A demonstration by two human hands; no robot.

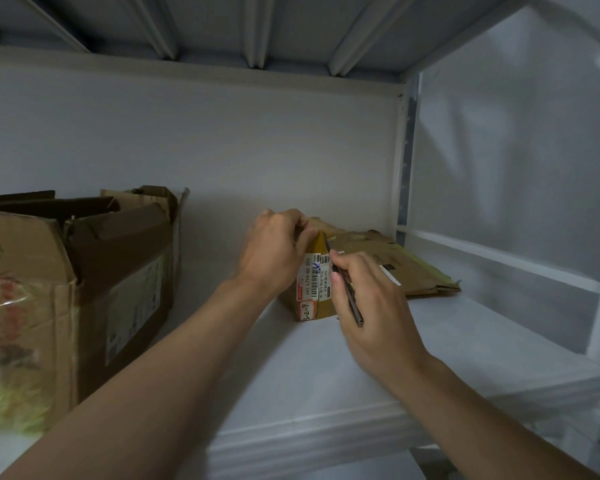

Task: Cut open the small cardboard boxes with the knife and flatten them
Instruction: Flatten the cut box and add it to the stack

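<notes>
Knife [348,295] at box [313,286] top edge, L hand [274,251] gripping.

tan small box [321,308], white barcoded label [313,279], white shelf [430,355].

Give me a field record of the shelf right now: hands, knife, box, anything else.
left hand: grips the top of the small box
right hand: holds the knife, blade at the box's top
small box: upright on the shelf, not yet flattened
flattened cardboard: lies behind it, to the right
large open box: stands at the left
</notes>
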